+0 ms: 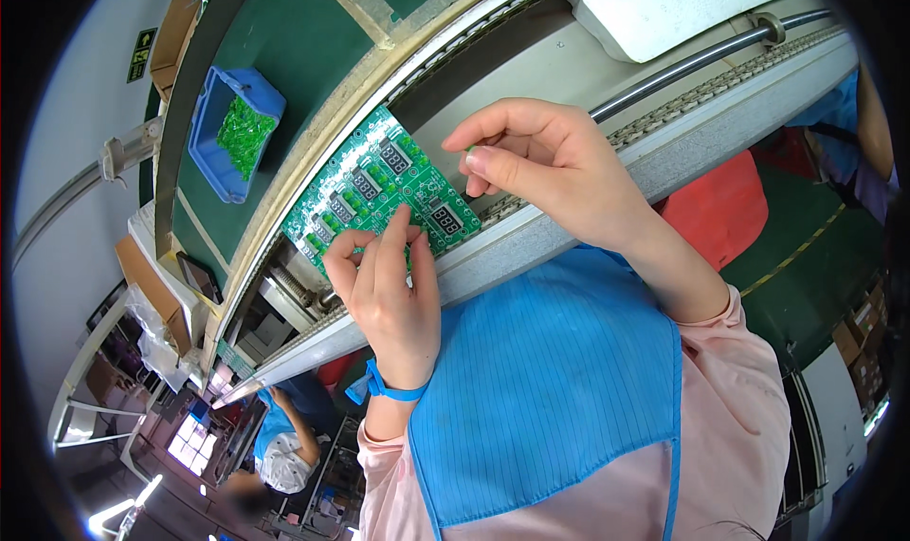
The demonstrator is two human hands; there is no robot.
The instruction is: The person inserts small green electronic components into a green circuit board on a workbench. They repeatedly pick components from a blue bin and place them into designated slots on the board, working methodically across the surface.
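Note:
A green circuit board (384, 215) with several dark numeric display modules and green parts lies across the conveyor rails. My left hand (387, 280) is over its near edge, fingers stretched out and apart, the fingertips on or just above the board. Whether a small part lies under those fingers I cannot tell. My right hand (550, 162) hovers to the right of the board, thumb and forefinger pinched on a small green component (471, 149), mostly hidden by the fingertips. A blue wristband (398, 389) circles my left wrist.
Beyond the rail, a blue bin (261, 86) of green components (246, 135) stands on a green bench (294, 43). A metal rail (540, 220) with a chain runs between me and the conveyor bed. A white panel (687, 10) lies far right. Other people are at lower left and far right.

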